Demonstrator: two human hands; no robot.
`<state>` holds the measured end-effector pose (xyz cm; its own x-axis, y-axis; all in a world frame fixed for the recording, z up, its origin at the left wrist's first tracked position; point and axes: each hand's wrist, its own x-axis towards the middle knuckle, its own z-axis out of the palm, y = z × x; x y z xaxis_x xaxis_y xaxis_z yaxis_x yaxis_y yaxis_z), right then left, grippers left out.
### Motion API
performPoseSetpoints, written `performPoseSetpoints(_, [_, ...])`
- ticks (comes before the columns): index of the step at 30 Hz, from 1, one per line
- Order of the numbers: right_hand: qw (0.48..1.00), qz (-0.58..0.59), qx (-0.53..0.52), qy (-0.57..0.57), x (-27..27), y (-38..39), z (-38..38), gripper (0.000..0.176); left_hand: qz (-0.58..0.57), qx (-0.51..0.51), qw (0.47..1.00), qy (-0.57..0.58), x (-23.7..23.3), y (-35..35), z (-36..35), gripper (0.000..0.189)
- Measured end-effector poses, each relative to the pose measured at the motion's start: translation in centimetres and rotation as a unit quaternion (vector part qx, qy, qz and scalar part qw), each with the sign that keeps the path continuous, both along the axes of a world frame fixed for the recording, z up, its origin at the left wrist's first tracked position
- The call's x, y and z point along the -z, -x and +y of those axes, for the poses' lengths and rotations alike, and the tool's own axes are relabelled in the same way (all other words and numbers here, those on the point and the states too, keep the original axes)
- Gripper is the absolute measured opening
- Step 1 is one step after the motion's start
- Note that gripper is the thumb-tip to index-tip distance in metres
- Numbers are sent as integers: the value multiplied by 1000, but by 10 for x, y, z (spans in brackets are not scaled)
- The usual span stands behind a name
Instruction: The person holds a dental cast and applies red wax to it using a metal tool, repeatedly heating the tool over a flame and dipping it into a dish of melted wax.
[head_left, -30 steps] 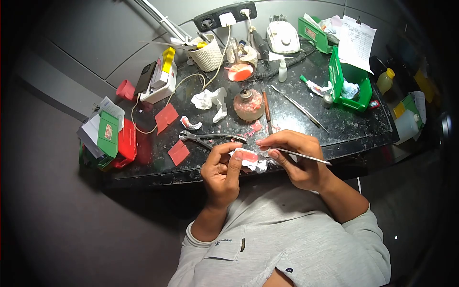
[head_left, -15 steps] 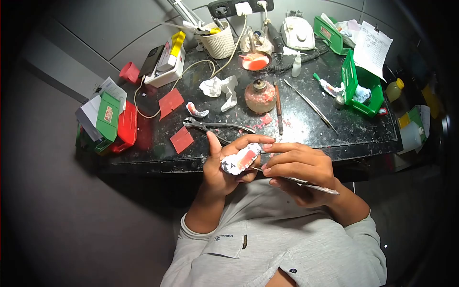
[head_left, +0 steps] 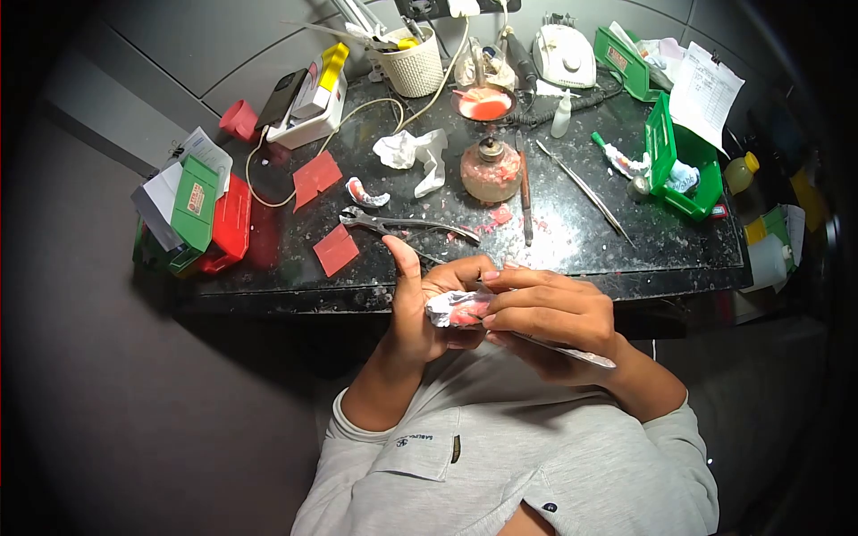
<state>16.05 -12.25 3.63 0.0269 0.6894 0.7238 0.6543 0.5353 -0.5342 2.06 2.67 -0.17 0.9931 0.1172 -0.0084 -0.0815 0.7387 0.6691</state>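
My left hand [head_left: 409, 313] grips a white plaster dental cast [head_left: 440, 311] with pink wax on it, thumb raised away from it. The cast is tilted and partly covered by fingers. In my right hand [head_left: 561, 313] is a slim metal wax knife [head_left: 585, 357], its broad end sticking out below the palm. Its working tip is hidden behind the fingers and the cast. My right fingertips touch or nearly touch the cast's right side. Just beyond the hands, pliers [head_left: 402, 222] lie on the black worktop [head_left: 661, 259].
Pink wax sheets [head_left: 336, 251] and a small cast piece [head_left: 365, 192] lie left of a glass spirit burner [head_left: 491, 174]. A brown-handled tool [head_left: 525, 192] and a metal instrument [head_left: 585, 192] are to its right. Green boxes [head_left: 693, 183] stand at the right, red and green ones [head_left: 234, 228] left.
The cast has turned in my left hand, showing less of its face. My right hand has shifted slightly left, its fingers now closer over the cast. The view has moved a little.
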Motion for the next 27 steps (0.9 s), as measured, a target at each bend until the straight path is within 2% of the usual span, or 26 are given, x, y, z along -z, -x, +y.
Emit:
performPoseSetpoints(5, [1000, 4, -1, -5, 2, 3, 2, 25, -4, 5, 1000, 18, -1, -1, -2, 113])
performPoseSetpoints(13, [1000, 9, 6, -13, 7, 3, 4, 22, 26, -11, 999, -31, -5, -1, -3, 115])
performPoseSetpoints(17, [1000, -12, 10, -19, 7, 1, 4, 22, 10, -6, 1000, -26, -1, -2, -1, 116])
performPoseSetpoints(20, [1000, -10, 12, -20, 8, 0, 4, 22, 41, -22, 999, -26, -3, -2, -2, 118])
performPoseSetpoints(22, [999, -34, 13, -17, 11, -3, 3, 21, 37, -23, 995, -87, -1, -2, 0, 120])
performPoseSetpoints(27, [999, -30, 11, -1, 9, -5, 0, 20, 44, -17, 997, -62, -4, -3, 1, 115])
